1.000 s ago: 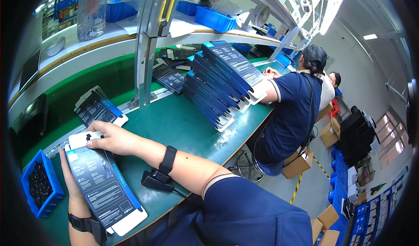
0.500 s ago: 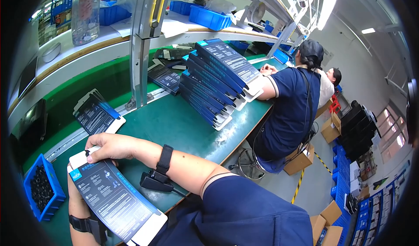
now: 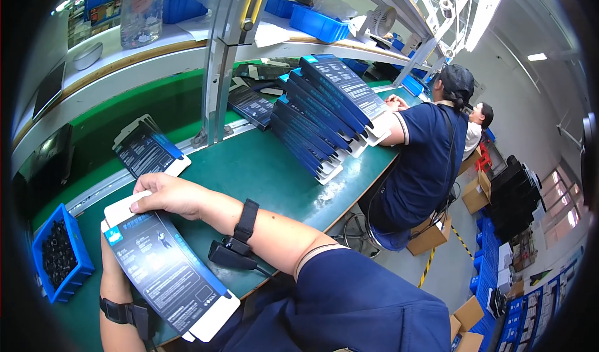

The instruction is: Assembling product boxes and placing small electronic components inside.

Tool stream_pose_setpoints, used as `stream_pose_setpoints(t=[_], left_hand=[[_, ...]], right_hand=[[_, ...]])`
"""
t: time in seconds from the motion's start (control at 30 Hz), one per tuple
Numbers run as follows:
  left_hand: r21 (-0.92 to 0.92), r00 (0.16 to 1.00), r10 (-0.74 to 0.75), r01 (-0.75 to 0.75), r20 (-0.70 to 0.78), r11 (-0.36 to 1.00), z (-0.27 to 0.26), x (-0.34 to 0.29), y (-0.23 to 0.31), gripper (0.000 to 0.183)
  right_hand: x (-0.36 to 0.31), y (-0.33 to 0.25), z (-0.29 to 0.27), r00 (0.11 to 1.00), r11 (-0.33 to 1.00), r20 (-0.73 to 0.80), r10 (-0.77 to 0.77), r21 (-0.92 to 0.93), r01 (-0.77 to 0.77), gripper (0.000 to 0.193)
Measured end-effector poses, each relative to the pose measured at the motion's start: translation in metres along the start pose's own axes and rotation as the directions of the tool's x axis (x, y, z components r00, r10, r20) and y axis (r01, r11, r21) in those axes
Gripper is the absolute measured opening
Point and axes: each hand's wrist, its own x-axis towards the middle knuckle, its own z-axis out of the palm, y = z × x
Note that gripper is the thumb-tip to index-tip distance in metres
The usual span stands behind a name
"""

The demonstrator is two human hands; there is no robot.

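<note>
A slim dark blue cardboard box (image 3: 168,271) with white end flaps lies tilted in front of me. My right hand (image 3: 167,193) is closed at its upper end, thumb pressed on the white flap (image 3: 126,208) and fingers curled behind. Along the box's left edge, my left hand (image 3: 111,252) supports it from below; its fingers are hidden by the box. Another such box (image 3: 148,152), its end flap open, leans just beyond my right hand. A blue bin (image 3: 81,268) of small black parts stands to the left.
A tall stack of similar boxes (image 3: 318,115) stands on the green bench (image 3: 249,158), beyond my right forearm. A metal post (image 3: 218,90) rises behind. A co-worker (image 3: 430,158) sits to the right. Blue trays (image 3: 318,27) line the shelf above.
A small black piece seen at my right thumb is no longer visible. My right hand stays at the box's upper end. The whole view has shifted slightly, moving the background rightward.
</note>
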Motion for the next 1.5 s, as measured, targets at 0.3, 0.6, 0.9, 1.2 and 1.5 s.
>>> stream_pose_setpoints(t=[0.3,0.6,0.9,1.2,1.5], left_hand=[[-0.285,0.741,-0.384,0.600,0.551,0.748,0.075,-0.033,0.061,0.074],[-0.254,0.619,-0.278,0.631,0.735,0.733,0.064,-0.024,0.070,0.080],[-0.455,0.740,-0.205,0.581,0.640,0.675,0.059,-0.031,0.065,0.105],[-0.520,0.835,-0.166,0.468,0.524,0.715,0.054,-0.028,0.059,0.048],[-0.377,0.878,-0.130,0.326,0.460,0.867,0.050,-0.022,0.050,0.045]], right_hand=[[0.000,-0.002,-0.021,0.939,0.929,-0.343,-0.035,0.334,0.156,0.024],[0.003,-0.002,-0.024,0.875,0.962,-0.473,-0.098,0.179,0.204,0.020],[0.001,-0.007,-0.015,0.886,0.985,-0.447,-0.120,0.059,0.163,0.028],[-0.004,-0.005,0.001,0.930,0.986,-0.355,-0.096,0.094,0.137,0.040],[0.001,0.000,0.002,0.943,1.000,-0.332,-0.011,-0.009,0.009,0.032]])
